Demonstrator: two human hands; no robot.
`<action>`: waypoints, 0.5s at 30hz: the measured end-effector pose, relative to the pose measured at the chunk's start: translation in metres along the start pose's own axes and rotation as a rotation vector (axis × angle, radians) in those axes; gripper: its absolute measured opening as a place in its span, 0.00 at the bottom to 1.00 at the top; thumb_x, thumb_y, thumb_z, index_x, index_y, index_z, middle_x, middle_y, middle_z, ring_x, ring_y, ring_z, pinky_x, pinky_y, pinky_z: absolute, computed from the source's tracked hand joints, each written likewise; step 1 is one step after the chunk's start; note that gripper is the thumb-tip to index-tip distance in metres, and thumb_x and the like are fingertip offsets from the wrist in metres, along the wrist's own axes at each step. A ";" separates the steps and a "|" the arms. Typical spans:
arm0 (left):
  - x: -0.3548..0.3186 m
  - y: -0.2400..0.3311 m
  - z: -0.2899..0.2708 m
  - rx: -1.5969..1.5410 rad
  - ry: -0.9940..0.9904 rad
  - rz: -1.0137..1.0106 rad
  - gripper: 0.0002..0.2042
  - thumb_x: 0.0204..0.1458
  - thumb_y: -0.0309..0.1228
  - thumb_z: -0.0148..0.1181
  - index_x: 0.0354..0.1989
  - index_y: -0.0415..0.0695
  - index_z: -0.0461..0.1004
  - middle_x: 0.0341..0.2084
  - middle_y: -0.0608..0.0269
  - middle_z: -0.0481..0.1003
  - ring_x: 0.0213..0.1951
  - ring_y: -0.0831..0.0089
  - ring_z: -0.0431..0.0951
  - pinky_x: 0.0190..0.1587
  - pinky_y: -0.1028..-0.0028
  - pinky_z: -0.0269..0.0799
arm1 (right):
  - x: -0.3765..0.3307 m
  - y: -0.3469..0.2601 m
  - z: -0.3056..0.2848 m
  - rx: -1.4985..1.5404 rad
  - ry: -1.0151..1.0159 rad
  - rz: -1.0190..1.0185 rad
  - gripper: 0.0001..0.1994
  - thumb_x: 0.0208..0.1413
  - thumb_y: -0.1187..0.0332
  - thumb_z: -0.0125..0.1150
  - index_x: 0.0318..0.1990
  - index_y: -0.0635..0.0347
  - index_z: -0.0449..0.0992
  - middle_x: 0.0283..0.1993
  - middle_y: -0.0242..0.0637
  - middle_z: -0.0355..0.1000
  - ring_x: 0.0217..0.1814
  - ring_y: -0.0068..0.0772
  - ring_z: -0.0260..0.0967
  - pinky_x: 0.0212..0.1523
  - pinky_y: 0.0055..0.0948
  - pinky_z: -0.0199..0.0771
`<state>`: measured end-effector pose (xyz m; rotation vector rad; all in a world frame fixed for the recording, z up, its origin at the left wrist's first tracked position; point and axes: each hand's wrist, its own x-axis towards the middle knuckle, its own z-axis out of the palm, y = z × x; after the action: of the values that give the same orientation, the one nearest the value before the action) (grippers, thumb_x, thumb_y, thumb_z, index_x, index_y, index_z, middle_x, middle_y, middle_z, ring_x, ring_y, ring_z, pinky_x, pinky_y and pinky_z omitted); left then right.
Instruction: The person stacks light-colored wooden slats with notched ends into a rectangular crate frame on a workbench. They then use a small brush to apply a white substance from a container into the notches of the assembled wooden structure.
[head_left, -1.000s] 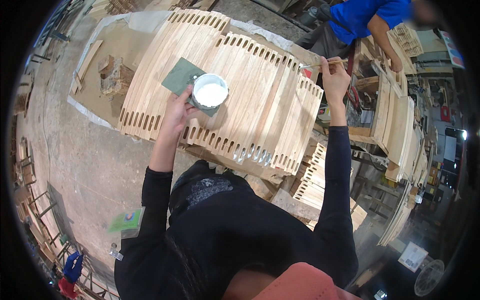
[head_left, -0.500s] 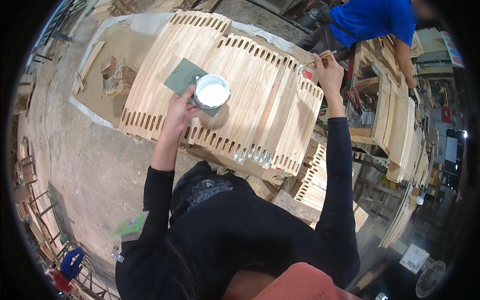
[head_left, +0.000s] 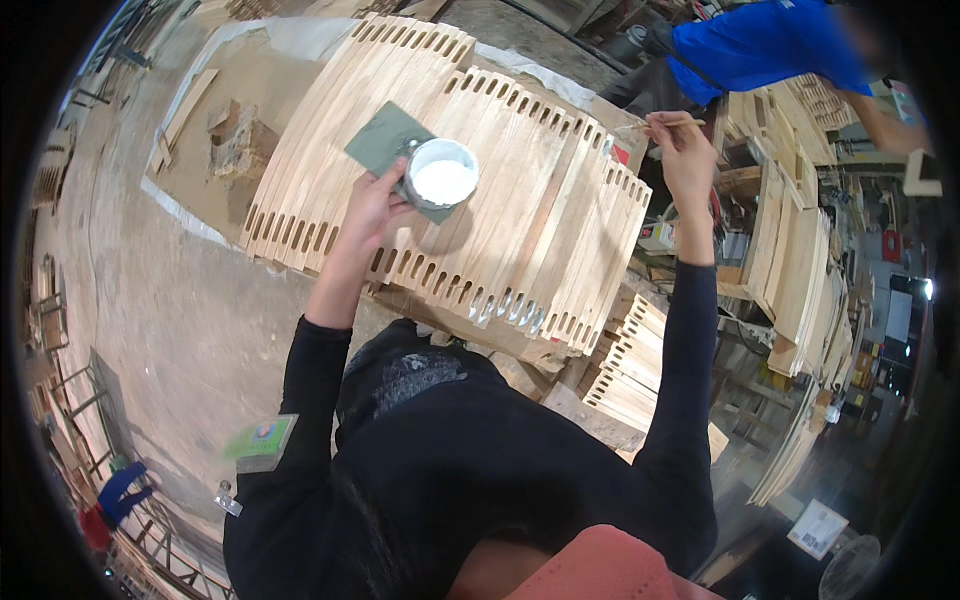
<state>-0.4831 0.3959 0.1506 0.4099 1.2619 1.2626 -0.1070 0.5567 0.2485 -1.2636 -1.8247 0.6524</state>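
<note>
Both hands reach forward: left hand (head_left: pixel 376 208) grips sheet (head_left: pixel 386 138) and tub (head_left: pixel 443 174), the tub just right of its fingertips; right hand (head_left: pixel 688 158) pinches a stick (head_left: pixel 688 122), slats (head_left: pixel 515 165) left of those fingers. Both hands have slid rightward!

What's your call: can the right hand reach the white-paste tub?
Probably yes: the left hand holds the tub open side up, and nothing visible blocks the right hand across the wooden slats.
</note>
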 end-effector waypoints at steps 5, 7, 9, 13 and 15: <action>0.003 0.003 0.027 0.051 -0.006 0.058 0.18 0.63 0.39 0.58 0.50 0.35 0.73 0.40 0.54 0.80 0.38 0.68 0.83 0.37 0.71 0.83 | -0.041 -0.086 0.023 0.440 -0.117 0.119 0.08 0.62 0.72 0.63 0.39 0.70 0.75 0.38 0.46 0.80 0.40 0.30 0.81 0.43 0.24 0.81; 0.001 0.008 0.043 0.075 -0.041 0.055 0.17 0.63 0.39 0.58 0.49 0.35 0.74 0.40 0.55 0.80 0.37 0.69 0.83 0.37 0.72 0.83 | -0.056 -0.100 0.037 0.497 -0.152 0.119 0.08 0.61 0.72 0.65 0.37 0.69 0.75 0.37 0.45 0.81 0.39 0.29 0.81 0.41 0.23 0.81; 0.000 0.011 0.053 0.090 -0.097 0.045 0.16 0.64 0.39 0.57 0.47 0.37 0.76 0.39 0.57 0.81 0.38 0.71 0.83 0.37 0.71 0.83 | -0.068 -0.099 0.049 0.428 -0.144 0.098 0.08 0.60 0.72 0.65 0.36 0.69 0.75 0.36 0.44 0.81 0.38 0.29 0.81 0.40 0.23 0.81; -0.003 0.011 0.067 0.090 -0.106 0.051 0.16 0.64 0.39 0.56 0.48 0.38 0.76 0.38 0.59 0.81 0.38 0.72 0.83 0.38 0.71 0.82 | -0.075 -0.086 0.056 0.359 -0.225 0.131 0.08 0.61 0.71 0.64 0.36 0.69 0.75 0.33 0.43 0.81 0.36 0.31 0.81 0.38 0.24 0.82; -0.004 0.009 0.070 0.085 -0.109 0.044 0.15 0.64 0.39 0.56 0.48 0.38 0.77 0.37 0.60 0.81 0.37 0.73 0.83 0.39 0.71 0.82 | -0.074 -0.081 0.054 0.500 -0.242 0.223 0.08 0.62 0.70 0.63 0.38 0.68 0.75 0.33 0.43 0.80 0.35 0.32 0.81 0.38 0.24 0.82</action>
<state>-0.4269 0.4219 0.1839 0.5630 1.2227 1.2100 -0.1809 0.4593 0.2582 -1.0847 -1.5722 1.3412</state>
